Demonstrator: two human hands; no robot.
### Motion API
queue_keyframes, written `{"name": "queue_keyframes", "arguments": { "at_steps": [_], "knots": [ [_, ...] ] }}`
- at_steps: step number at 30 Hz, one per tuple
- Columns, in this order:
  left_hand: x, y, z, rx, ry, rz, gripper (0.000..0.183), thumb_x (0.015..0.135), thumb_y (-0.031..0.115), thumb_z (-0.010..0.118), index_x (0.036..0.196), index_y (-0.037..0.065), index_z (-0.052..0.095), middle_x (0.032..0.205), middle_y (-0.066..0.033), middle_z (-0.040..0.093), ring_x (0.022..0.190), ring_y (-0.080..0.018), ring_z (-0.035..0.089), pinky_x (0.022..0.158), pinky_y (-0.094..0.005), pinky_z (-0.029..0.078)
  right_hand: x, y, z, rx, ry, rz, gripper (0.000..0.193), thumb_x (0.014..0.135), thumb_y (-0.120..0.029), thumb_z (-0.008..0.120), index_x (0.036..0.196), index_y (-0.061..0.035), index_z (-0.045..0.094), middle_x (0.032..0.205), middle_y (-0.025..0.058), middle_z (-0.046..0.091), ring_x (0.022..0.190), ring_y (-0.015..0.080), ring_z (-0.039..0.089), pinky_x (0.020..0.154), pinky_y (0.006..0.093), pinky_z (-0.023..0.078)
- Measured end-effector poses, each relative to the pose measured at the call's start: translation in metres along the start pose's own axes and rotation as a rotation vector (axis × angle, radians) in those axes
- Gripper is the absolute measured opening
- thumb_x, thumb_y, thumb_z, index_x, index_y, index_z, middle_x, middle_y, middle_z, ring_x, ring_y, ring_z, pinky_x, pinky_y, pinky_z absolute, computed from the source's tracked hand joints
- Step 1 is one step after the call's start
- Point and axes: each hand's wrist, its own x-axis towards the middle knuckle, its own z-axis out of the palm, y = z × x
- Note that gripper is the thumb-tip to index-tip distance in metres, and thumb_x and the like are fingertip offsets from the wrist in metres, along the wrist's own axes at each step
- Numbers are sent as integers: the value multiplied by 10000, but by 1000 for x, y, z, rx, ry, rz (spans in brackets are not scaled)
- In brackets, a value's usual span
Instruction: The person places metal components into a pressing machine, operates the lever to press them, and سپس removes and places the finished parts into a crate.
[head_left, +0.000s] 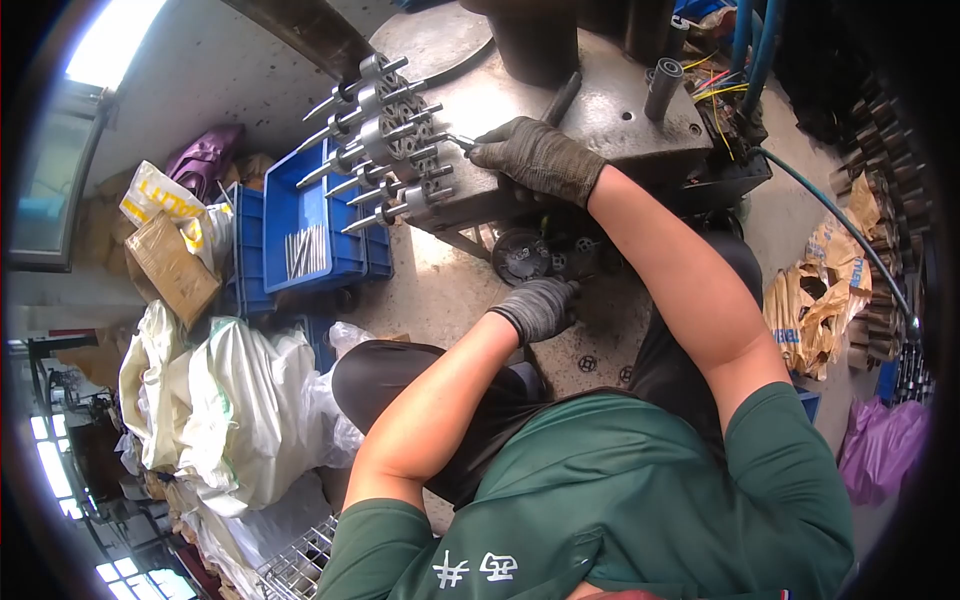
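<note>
My right hand [545, 158], in a dirty brown-grey work glove, is over the left part of the metal machine table [610, 90]. Its fingertips pinch a small metal pin [461, 142], pointing left toward a stack of metal parts. These stacked grey parts [400, 138] sit at the table's left edge, with several slim shafts sticking out sideways. Lower down, my left hand [540, 308], in a grey knit glove, is closed beside the table's underside. Whatever its curled fingers hold is hidden. Just beyond it lies a dark round part [522, 257] with holes.
Blue crates [300, 215] stand to the left, one with a bundle of metal rods [306, 253]. White sacks [240, 400] and a cardboard box [172, 265] lie nearby. A metal cylinder [662, 90] stands on the table near loose wires [715, 85]. Torn brown paper [825, 280] lies at right.
</note>
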Motion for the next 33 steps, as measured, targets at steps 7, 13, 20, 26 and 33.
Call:
{"name": "queue_keyframes", "arguments": {
  "at_steps": [7,13,20,26,33],
  "knots": [
    [1,2,2,-20,-2,-9,393,883,259,678,1166,-11,637,986,-251,706,981,-430,666,885,-510,527,-1,1,5,-47,61,-68,443,971,-383,606,1115,24,703,621,93,647,497,180,626,520,366,529],
    [3,3,0,-20,-13,-22,387,876,248,684,1165,-7,641,1008,-254,705,996,-429,664,902,-508,521,1,-4,5,-99,24,-14,491,999,-339,625,1319,34,631,680,79,650,460,155,597,463,310,506],
    [3,-1,-2,28,-7,-43,402,870,255,689,1173,-6,641,1020,-255,706,1011,-427,663,912,-505,518,-16,-2,19,764,-166,64,728,869,-472,728,1331,35,485,908,231,644,688,262,693,504,282,576],
    [9,-14,7,3,-37,-103,398,889,280,693,1166,-3,655,1053,-252,703,1025,-430,663,897,-512,527,-18,13,16,-331,239,-251,818,908,-522,669,1503,-14,430,1035,255,713,809,256,733,728,386,603],
    [18,-34,82,-303,-100,-146,338,905,276,663,1139,33,696,1061,-234,717,1010,-436,668,891,-497,536,-98,26,-49,384,101,-373,582,923,-342,719,1358,19,578,951,109,701,671,141,690,591,273,580]
  ]
}}
